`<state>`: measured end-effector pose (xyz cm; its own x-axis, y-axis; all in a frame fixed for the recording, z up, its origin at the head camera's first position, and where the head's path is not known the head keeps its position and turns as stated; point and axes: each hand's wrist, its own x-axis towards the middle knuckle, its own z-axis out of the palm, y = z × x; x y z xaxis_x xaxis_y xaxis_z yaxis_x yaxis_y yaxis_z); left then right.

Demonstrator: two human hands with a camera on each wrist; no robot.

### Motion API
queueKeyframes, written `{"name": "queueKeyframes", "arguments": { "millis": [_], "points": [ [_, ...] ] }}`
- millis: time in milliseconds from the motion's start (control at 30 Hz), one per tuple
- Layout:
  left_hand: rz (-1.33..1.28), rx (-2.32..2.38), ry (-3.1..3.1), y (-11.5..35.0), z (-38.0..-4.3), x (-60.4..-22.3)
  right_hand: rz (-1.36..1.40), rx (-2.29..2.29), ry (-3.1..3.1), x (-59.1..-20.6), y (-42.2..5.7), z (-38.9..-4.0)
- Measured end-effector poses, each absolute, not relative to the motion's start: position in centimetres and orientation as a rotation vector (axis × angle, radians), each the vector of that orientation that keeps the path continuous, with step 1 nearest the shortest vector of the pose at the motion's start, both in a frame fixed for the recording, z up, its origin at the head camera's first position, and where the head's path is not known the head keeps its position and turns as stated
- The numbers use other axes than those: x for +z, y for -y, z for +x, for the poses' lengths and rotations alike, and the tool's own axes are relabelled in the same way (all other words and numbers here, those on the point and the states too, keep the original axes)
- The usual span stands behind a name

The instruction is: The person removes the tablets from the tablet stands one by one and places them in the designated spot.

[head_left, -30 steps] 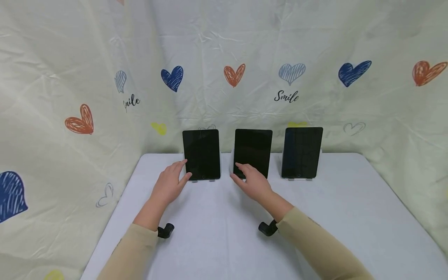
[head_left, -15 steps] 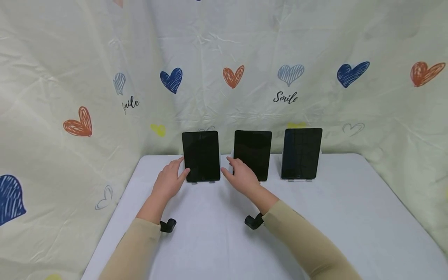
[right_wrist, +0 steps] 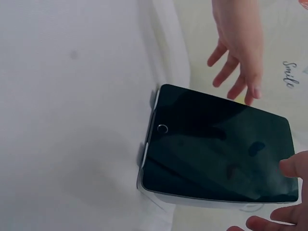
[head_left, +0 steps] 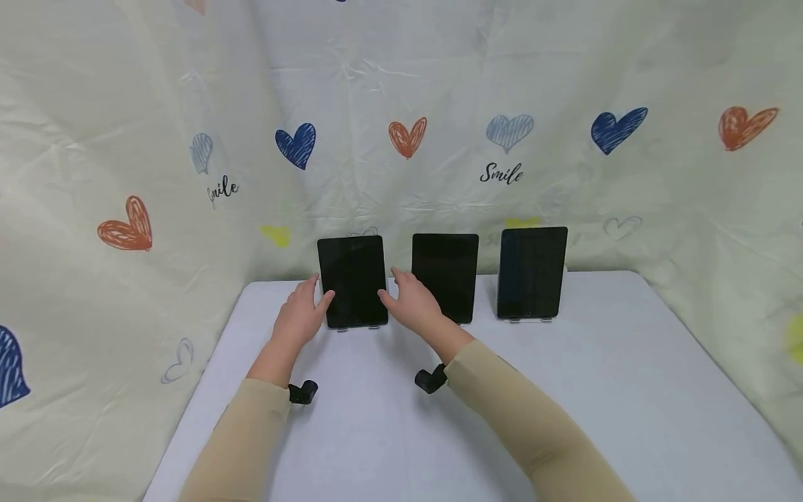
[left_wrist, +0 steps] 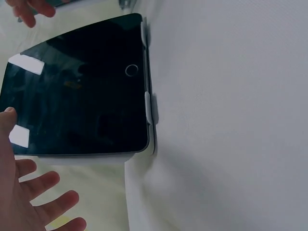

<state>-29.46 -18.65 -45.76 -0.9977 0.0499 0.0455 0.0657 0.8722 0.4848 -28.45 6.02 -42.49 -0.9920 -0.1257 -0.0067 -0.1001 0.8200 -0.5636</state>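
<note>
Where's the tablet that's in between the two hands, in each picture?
Head: the tablet stands left of centre, leftmost of three.
Left wrist: the tablet fills the upper left.
Right wrist: the tablet sits at the lower right.
Shared landmark: the left hand is beside it in all three.

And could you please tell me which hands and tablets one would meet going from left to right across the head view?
Left hand, leftmost tablet, right hand, middle tablet, rightmost tablet.
</note>
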Motion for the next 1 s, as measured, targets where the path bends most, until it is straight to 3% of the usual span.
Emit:
{"name": "queueKeyframes", "arguments": {
  "millis": [1000],
  "points": [
    [-0.075,-0.988,2.955,18.1,-30.5,-45.9,-0.149,-0.884,-2.918,-42.9,-4.7,-30.1]
  ]
}}
